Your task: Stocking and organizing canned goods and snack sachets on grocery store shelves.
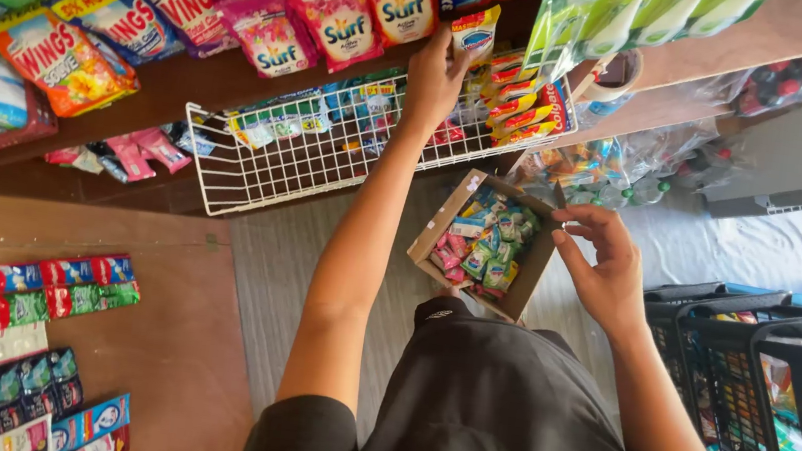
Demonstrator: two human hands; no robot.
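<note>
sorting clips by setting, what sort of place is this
Most likely a small grocery or sundry shop. Wooden shelves hold rows of detergent pouches, a white wire basket carries small sachets, and the left hand lifts a sachet above a cardboard box of sachets.

The small sachet [474, 32] at twelve o'clock, pinched in the left hand [435, 78], is glossy printed plastic film. Below it, the wire basket [226, 170] is thin metal rod with a smooth white coating. The open box [440, 222] at the centre is matt brown cardboard, raw at its edges, and the small packets [487, 243] inside shine like foil. The pouches [267, 29] at eleven o'clock are slick, crinkled plastic. The shelf [176, 79] under them is dark wood, faintly polished. The crates [786, 380] at four o'clock are dull black plastic mesh. The person's shirt [500, 418] is matt dark cloth.
</note>
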